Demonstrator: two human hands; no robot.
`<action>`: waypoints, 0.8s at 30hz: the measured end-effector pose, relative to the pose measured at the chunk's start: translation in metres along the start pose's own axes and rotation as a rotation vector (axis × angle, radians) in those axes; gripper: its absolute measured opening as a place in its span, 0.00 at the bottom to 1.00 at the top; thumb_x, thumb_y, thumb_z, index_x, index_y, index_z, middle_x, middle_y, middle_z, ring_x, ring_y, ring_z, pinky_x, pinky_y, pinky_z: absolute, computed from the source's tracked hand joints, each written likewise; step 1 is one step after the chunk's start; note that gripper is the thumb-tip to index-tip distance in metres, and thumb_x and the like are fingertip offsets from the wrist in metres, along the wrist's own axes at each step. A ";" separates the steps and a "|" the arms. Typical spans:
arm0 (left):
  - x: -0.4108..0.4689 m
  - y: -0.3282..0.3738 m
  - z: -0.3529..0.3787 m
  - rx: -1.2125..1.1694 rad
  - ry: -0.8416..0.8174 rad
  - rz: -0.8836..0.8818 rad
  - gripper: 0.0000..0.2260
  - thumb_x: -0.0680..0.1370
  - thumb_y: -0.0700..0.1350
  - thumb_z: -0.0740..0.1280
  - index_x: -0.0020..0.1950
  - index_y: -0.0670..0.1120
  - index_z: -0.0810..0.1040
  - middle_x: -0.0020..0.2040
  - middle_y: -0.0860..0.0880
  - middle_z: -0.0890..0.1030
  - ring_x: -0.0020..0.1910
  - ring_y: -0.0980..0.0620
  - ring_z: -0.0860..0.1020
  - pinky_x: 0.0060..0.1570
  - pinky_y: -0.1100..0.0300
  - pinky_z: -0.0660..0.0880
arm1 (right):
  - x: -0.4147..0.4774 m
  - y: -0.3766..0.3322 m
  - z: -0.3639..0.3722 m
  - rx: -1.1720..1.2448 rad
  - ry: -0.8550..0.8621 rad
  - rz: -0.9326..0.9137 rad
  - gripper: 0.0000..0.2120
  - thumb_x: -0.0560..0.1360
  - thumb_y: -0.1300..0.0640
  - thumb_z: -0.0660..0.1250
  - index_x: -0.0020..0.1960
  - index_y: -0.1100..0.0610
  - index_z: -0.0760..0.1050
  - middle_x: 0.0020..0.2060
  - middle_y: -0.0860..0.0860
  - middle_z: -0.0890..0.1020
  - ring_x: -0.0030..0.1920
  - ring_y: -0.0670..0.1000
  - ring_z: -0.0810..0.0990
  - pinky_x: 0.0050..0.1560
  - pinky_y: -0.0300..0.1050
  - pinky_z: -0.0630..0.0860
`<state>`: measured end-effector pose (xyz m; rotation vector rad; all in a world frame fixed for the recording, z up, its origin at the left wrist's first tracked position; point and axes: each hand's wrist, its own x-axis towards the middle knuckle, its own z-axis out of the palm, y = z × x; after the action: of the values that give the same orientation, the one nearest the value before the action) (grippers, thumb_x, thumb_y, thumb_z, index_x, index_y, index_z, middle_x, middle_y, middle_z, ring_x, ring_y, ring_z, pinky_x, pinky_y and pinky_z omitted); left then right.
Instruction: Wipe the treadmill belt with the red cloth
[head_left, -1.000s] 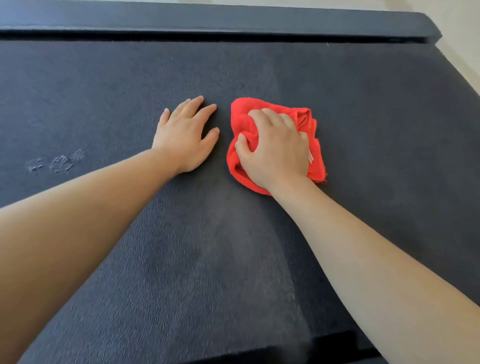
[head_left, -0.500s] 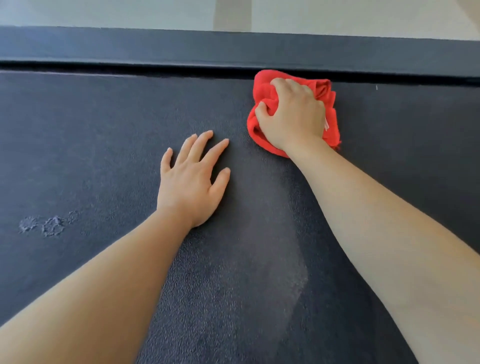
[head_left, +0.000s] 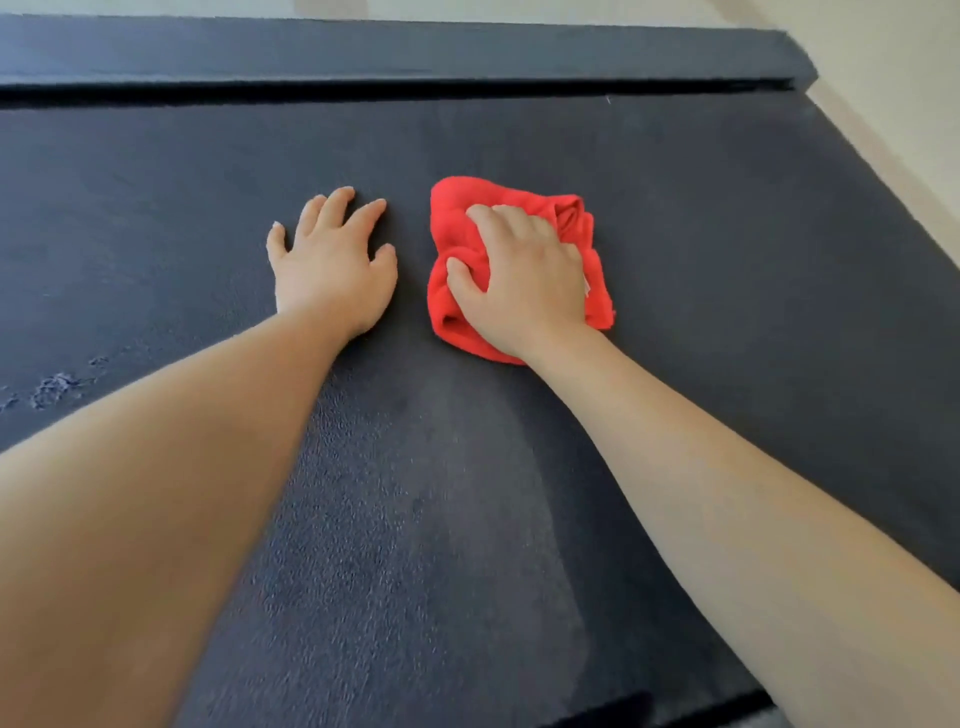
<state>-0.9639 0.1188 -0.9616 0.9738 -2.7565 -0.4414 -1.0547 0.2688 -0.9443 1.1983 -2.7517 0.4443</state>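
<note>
The dark treadmill belt (head_left: 727, 291) fills most of the view. A bunched red cloth (head_left: 576, 228) lies on it a little right of the middle. My right hand (head_left: 519, 275) presses down on the cloth with its fingers curled into the folds. Just to the left, my left hand (head_left: 332, 265) rests flat on the belt, fingers spread, holding nothing. A paler streak on the belt (head_left: 467, 467) runs from the cloth back toward me.
A dark side rail (head_left: 363, 47) runs along the far edge, with a narrow gap between it and the belt. Pale floor (head_left: 893, 78) shows beyond the rail and at the right. A patch of scuff marks (head_left: 57, 387) sits on the belt at the left.
My right hand has pulled the cloth back from the far rail toward me, level with my left hand again. The left hand has stayed flat on the belt.
</note>
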 end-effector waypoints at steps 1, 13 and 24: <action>-0.002 -0.001 -0.002 -0.006 -0.027 0.019 0.22 0.79 0.52 0.54 0.73 0.54 0.61 0.76 0.49 0.57 0.76 0.49 0.51 0.72 0.43 0.44 | -0.019 -0.006 -0.004 -0.008 0.001 0.035 0.24 0.76 0.43 0.57 0.69 0.50 0.65 0.66 0.48 0.71 0.65 0.54 0.68 0.57 0.54 0.67; -0.162 -0.091 -0.056 -0.009 -0.103 0.274 0.24 0.76 0.54 0.51 0.71 0.54 0.66 0.75 0.52 0.62 0.74 0.50 0.59 0.71 0.46 0.52 | -0.133 -0.092 -0.009 0.048 0.028 0.033 0.22 0.73 0.45 0.60 0.65 0.51 0.71 0.64 0.51 0.73 0.63 0.55 0.71 0.54 0.55 0.70; -0.173 -0.089 -0.056 0.040 -0.070 0.191 0.22 0.78 0.52 0.53 0.72 0.54 0.65 0.75 0.53 0.61 0.74 0.52 0.58 0.72 0.48 0.51 | -0.024 -0.088 0.011 0.020 -0.017 0.064 0.23 0.75 0.44 0.57 0.67 0.52 0.67 0.63 0.50 0.74 0.64 0.57 0.68 0.56 0.56 0.67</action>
<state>-0.7648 0.1508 -0.9519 0.7070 -2.8957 -0.3971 -0.9739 0.2253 -0.9405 1.1257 -2.8132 0.4713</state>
